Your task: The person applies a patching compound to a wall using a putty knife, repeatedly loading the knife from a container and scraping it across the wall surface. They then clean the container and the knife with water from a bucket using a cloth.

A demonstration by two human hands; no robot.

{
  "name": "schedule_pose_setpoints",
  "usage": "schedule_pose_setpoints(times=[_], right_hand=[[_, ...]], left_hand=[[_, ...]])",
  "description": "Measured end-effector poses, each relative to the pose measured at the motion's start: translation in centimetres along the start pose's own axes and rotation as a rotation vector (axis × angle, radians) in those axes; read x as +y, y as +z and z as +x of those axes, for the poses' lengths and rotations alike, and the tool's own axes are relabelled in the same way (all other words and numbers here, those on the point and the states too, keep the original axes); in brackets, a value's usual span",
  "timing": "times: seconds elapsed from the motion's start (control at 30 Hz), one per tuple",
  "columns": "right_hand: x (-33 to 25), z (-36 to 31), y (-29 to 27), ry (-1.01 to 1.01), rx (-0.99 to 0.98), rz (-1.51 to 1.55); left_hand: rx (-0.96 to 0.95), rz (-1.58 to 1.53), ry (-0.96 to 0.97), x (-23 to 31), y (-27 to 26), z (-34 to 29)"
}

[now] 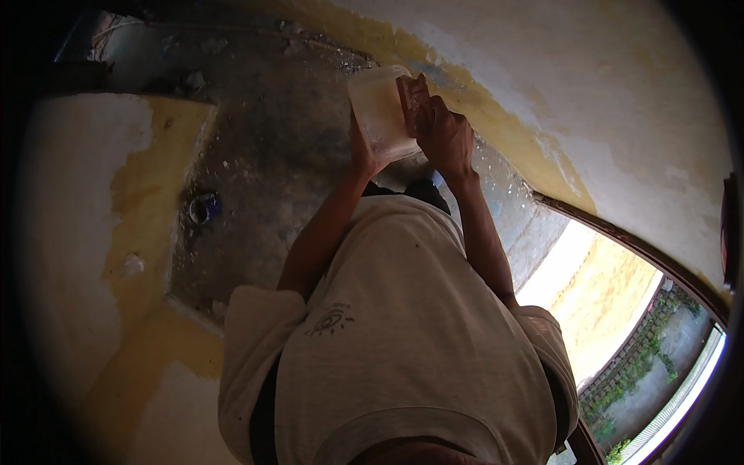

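A translucent whitish plastic container [378, 112] is held tilted in front of me at the far middle. My left hand [363, 151] is closed around its left side and lower edge. Against the container's right edge rests a flat reddish-brown tool [411, 101], gripped in my right hand [446, 136]. Its exact kind is hard to make out in the dim light. What the container holds, if anything, is not visible.
Walls with patchy yellow and whitish paint stand to the left [147, 155] and right [504, 101]. A small dark blue can [204, 208] lies on the stained concrete floor [256, 155]. At lower right, a doorway opens onto bright ground [604, 287].
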State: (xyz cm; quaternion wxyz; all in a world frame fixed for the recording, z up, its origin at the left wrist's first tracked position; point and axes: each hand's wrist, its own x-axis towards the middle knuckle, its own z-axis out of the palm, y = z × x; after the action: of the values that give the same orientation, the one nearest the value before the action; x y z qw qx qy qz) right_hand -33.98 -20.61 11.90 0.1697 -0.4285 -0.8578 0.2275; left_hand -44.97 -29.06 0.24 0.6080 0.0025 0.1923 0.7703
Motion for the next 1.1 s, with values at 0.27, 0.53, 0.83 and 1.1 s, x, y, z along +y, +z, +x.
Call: schedule_pose_setpoints(times=[0.27, 0.53, 0.83, 1.1], right_hand=[[1.1, 2.5, 0.5, -0.136, -0.019, 0.068], [2.3, 2.3, 1.8, -0.054, -0.042, 0.235], [1.1, 1.3, 1.9, -0.029, -0.032, 0.245], [0.6, 0.9, 1.6, -0.019, 0.001, 0.139]], left_hand=[[-0.009, 0.069, 0.03, 2.0, 3.5, 1.2], [-0.052, -0.013, -0.011, 2.3, 3.2, 2.2], [-0.079, -0.074, -0.036, 2.0, 1.4, 2.4], [0.004, 0.002, -0.05, 2.1, 0.5, 2.1]])
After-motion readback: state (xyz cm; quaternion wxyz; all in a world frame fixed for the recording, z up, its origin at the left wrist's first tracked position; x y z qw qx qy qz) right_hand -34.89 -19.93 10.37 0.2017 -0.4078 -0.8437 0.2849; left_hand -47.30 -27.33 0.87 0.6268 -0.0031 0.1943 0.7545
